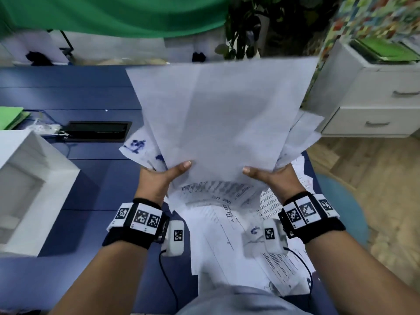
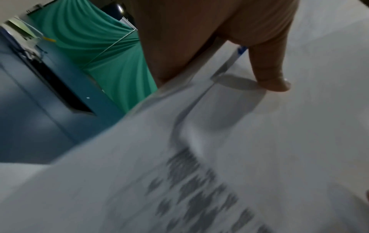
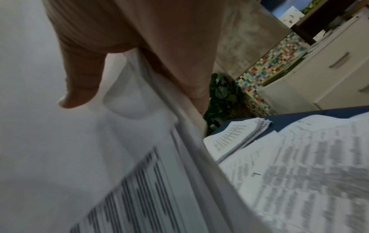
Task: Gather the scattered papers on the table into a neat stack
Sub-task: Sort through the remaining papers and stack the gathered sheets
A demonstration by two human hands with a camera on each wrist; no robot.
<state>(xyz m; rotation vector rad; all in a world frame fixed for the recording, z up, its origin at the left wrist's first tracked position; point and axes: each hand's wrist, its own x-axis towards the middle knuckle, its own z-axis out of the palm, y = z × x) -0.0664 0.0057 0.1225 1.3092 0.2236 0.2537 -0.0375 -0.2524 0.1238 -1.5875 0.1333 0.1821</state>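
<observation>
Both hands, left [image 1: 162, 176] and right [image 1: 271, 177], grip the uneven paper bundle [image 1: 218, 114] by its near edge; its long axis points away, above loose sheets [image 1: 229, 235] on the worktop [image 1: 79, 92].

A raised sheaf of papers [image 1: 218, 114] fills the frame's centre, above loose sheets [image 1: 229, 242] on the table [image 1: 75, 92]. A box [image 1: 29, 189] sits at left. A drawer cabinet [image 1: 368, 94] stands at upper right.

Green curtain [image 1: 113, 17] rear; potted plant [image 1: 245, 30] beside; white drawer cabinet [image 1: 372, 96] right; mosaic wall panel [image 1: 372, 17]; wood-pattern floor [image 1: 375, 160].
</observation>
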